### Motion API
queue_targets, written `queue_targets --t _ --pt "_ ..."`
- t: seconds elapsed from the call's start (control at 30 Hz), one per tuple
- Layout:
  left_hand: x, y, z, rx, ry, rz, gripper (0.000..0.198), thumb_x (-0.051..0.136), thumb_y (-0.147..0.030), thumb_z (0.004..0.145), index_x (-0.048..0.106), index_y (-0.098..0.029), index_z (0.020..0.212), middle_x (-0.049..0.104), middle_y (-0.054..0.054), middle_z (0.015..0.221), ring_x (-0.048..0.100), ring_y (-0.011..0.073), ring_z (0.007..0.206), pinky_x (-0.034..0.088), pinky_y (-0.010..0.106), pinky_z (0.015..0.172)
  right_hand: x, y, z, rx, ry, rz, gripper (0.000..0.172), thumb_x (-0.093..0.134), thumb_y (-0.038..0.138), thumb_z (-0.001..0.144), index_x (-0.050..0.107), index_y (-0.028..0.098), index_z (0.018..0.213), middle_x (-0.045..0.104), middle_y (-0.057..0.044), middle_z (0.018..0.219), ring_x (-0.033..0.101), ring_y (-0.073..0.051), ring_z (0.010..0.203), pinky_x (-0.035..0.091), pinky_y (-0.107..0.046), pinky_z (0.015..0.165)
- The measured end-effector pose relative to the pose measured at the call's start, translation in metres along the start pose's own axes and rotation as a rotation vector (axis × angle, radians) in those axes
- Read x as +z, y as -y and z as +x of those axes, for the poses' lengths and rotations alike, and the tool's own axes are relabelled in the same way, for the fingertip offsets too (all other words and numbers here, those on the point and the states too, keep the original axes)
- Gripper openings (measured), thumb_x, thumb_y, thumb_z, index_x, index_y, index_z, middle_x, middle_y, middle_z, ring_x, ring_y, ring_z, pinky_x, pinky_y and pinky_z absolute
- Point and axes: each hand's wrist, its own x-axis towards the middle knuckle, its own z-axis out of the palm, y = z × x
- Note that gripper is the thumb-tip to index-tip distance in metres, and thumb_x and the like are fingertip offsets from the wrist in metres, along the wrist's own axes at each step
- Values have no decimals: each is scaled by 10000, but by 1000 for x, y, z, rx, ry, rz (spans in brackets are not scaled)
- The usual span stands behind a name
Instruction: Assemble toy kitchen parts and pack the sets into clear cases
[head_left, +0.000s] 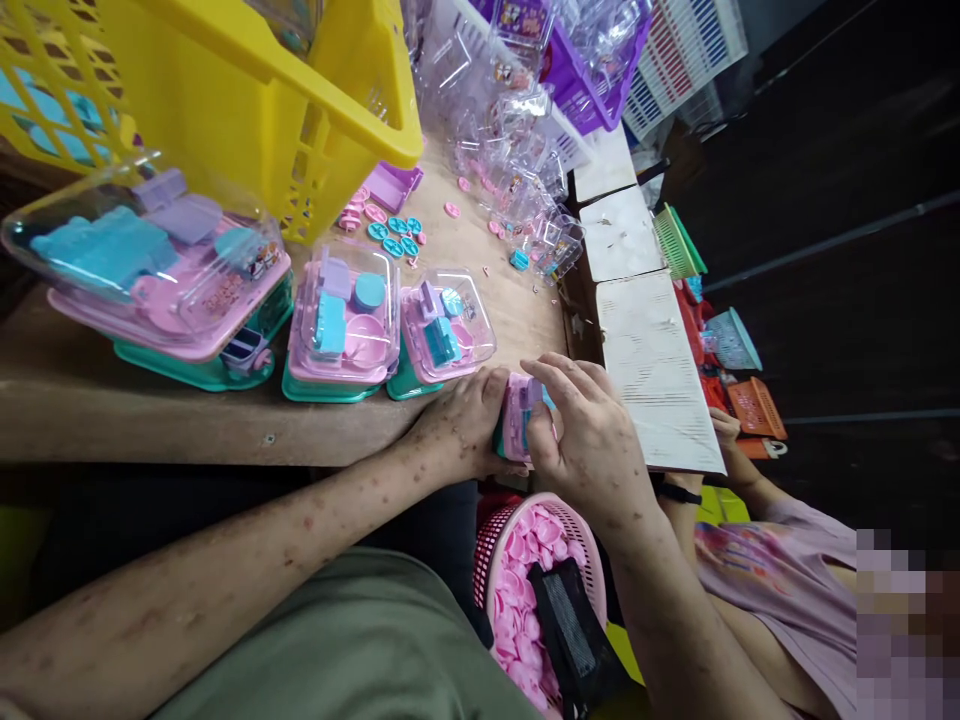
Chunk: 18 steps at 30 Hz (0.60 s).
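Both my hands close around a small pink and teal toy box [519, 412] at the table's front edge. My left hand [461, 425] grips its left side. My right hand [581, 430] wraps its right side, fingers curled over the top. Three finished toy sets under clear lids stand in a row to the left: a large one [161, 270], a middle one [345, 320] and a smaller one [444, 325]. Below my hands a pink basket [495, 545] holds several pink round pieces.
A yellow crate [247, 100] stands at the back left. Clear plastic lids [517, 160] pile up at the back, by a purple basket [585, 90]. Loose pink and teal parts [394, 225] lie on the wooden table [112, 410]. Another person's arm [739, 470] is at the right.
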Motion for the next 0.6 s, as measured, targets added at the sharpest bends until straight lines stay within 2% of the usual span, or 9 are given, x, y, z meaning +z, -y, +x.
queue_targets --t 0.13,0.3,0.43,0.5,0.6 --pt "2 -1 1 -11 -13 11 1084 1057 -555 657 412 -220 1462 645 176 1410 670 440 1333 578 630 1133 3 -2 -8 45 4 50 422 508 210 1058 653 175 1453 699 -187 1419 644 -377 1325 549 -631 1178" --pt "4 2 0 11 -59 -22 1114 1063 -595 631 420 -232 1466 644 184 1431 676 432 1348 591 621 1153 17 -16 -29 177 -26 244 454 383 326 1183 555 227 1592 607 -176 1537 569 -333 1475 483 -630 1266" --pt "5 8 5 31 -56 3 1122 1061 -583 635 406 -266 1489 651 181 1438 676 443 1368 592 648 1175 28 -27 -31 139 -15 374 481 362 414 1215 548 272 1635 583 -158 1592 557 -309 1521 475 -607 1290" --pt "7 3 8 5 -27 22 1117 1039 -626 653 415 -285 1514 671 174 1420 692 447 1341 598 677 1170 32 -36 -29 93 -27 379 499 352 432 1217 552 270 1644 575 -167 1610 564 -325 1528 493 -616 1275" --pt "7 -23 4 -111 54 168 1083 1059 -627 638 521 -281 1512 707 196 1424 714 465 1310 638 677 1122 36 -54 -30 40 -82 284 549 414 462 1204 474 300 1726 593 -195 1611 609 -383 1492 532 -639 1230"
